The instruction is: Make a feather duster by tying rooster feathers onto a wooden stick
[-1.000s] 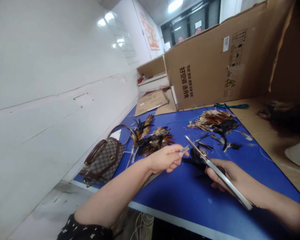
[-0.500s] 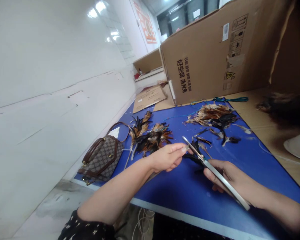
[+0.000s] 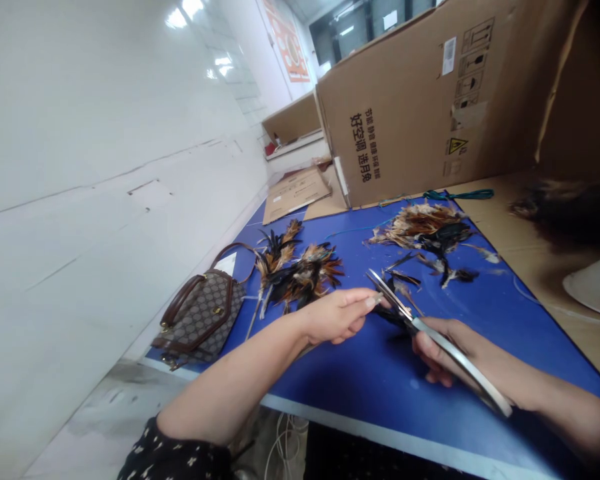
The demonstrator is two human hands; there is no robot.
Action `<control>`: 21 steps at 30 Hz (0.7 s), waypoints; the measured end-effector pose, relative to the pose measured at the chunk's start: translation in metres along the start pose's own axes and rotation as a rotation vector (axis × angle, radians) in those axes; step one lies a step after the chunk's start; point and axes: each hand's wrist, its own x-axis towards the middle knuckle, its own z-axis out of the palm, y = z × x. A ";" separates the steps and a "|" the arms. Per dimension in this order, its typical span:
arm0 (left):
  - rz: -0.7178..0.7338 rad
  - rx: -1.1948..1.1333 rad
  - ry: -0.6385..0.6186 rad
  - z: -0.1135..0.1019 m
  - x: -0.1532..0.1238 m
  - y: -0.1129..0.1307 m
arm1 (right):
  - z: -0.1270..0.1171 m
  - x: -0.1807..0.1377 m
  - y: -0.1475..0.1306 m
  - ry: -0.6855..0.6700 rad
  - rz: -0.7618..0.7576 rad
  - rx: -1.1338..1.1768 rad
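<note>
Room to pass lies over the near stretch of the table and between the left feathers and right feathers, while the bag crowds the left, the box blocks the back, and left hand and scissors bar the middle.

Workshop-like room: feather bunches and a feather heap are covering parts of a blue tabletop, while a printed cardboard carton is standing at the far right.
</note>
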 end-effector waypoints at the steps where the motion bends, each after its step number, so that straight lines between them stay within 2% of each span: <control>1: 0.001 0.000 0.003 0.000 0.000 0.000 | 0.000 0.000 0.000 0.001 0.009 -0.007; 21: -0.024 -0.013 -0.001 0.004 -0.004 -0.004 | 0.006 -0.001 0.006 -0.026 0.045 -0.037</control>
